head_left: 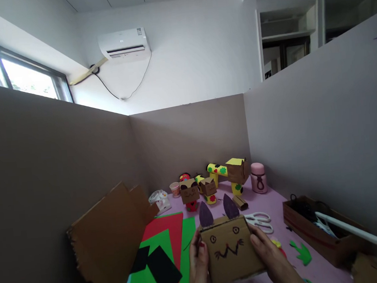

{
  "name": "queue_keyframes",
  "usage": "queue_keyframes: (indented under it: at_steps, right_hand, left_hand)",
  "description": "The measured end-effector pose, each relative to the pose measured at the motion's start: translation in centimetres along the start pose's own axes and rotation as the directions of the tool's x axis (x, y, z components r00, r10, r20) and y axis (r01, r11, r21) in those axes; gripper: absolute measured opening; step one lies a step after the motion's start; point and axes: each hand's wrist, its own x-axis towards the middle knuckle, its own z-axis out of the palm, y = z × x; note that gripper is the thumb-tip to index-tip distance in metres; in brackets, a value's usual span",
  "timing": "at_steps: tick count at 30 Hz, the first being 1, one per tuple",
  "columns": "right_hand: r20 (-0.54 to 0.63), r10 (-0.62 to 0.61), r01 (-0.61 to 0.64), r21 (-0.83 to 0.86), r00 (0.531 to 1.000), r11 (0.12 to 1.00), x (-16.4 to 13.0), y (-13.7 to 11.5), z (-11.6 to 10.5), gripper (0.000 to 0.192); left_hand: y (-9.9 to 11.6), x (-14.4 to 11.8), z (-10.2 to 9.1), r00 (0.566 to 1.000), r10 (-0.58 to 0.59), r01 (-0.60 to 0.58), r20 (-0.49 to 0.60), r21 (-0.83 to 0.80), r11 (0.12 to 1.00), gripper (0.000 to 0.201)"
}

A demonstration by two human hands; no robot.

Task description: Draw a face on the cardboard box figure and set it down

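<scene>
1. The left hand and right hand point forward, gripping opposite sides of a cardboard cat-face box, thumbs along its front edges.
2. The purple-eared box faces the camera above the lilac tabletop.
3. Just beyond lie white-handled scissors.
4. Farther back stand cardboard-headed animal figures and a pink bottle.

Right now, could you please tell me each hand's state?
Left hand: holding the brown, rectangular cardboard box by its left side.
Right hand: holding that box's right side.
</scene>
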Motion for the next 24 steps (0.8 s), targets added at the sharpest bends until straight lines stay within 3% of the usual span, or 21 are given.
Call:
queue_keyframes:
  at_steps: [9, 16, 21, 24]
  right_hand:
    - [-0.016, 0.021, -0.021, 0.006, 1.0, 1.0, 0.0, 0.4, 0.4, 0.069]
    - [0.018, 0.043, -0.044, 0.018, 0.999, 0.999, 0.3, 1.2, 0.0, 0.072]
    - [0.075, 0.058, -0.07, 0.159, 0.995, 0.985, 0.6, 1.7, -0.2, 0.066]
    - [0.152, 0.006, -0.046, 0.259, 0.988, 0.965, 0.8, 2.2, -0.4, 0.059]
  left_hand:
    - [-0.2, 0.3, -0.4, 1.0, 0.011, -0.011, -0.009, 0.016, 1.0, 0.071]
    - [-0.9, 0.7, -0.5, 1.0, 0.023, -0.021, 0.021, -0.059, 0.998, 0.086]
    - [-0.6, 0.3, -0.1, 0.997, 0.053, -0.046, 0.055, -0.135, 0.99, 0.078]
    - [-0.3, 0.2, -0.2, 0.99, 0.062, -0.041, 0.124, -0.166, 0.985, 0.073]
